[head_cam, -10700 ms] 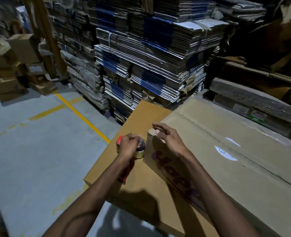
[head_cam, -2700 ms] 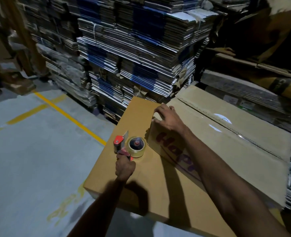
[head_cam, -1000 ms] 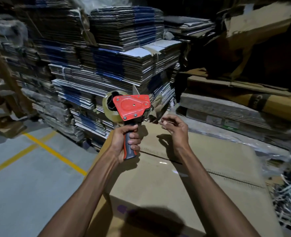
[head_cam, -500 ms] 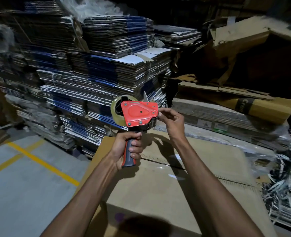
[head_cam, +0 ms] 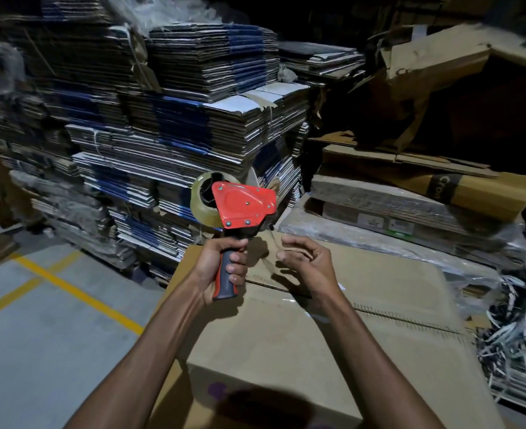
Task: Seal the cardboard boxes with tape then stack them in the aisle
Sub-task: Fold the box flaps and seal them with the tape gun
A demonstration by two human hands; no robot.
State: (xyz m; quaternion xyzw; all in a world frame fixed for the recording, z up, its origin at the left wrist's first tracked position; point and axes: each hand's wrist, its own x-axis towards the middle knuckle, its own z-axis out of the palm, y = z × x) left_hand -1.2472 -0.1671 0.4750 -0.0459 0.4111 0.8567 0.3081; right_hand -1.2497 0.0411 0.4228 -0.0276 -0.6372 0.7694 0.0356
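The red tape gun (head_cam: pixel 243 204) is held upright above the big cardboard box (head_cam: pixel 317 329). Its dark handle is gripped tight by the left hand (head_cam: pixel 221 267), with all the fingers wrapped round it. A roll of clear tape (head_cam: pixel 202 203) is seen on the gun at its 9 o'clock side. A thin strip of tape (head_cam: pixel 271 252) is stretched down from the gun toward 5 o'clock, to the right hand (head_cam: pixel 308 264). That hand is held just beside the handle, at its 3 o'clock, with the fingers curled; the strip seems to be pinched there, but this cannot be told for sure. The box is seen under both hands. Piles of flat cardboard (head_cam: pixel 193 119) are stacked at 11 o'clock. A yellow line (head_cam: pixel 79 295) is painted on the floor at 9 o'clock.
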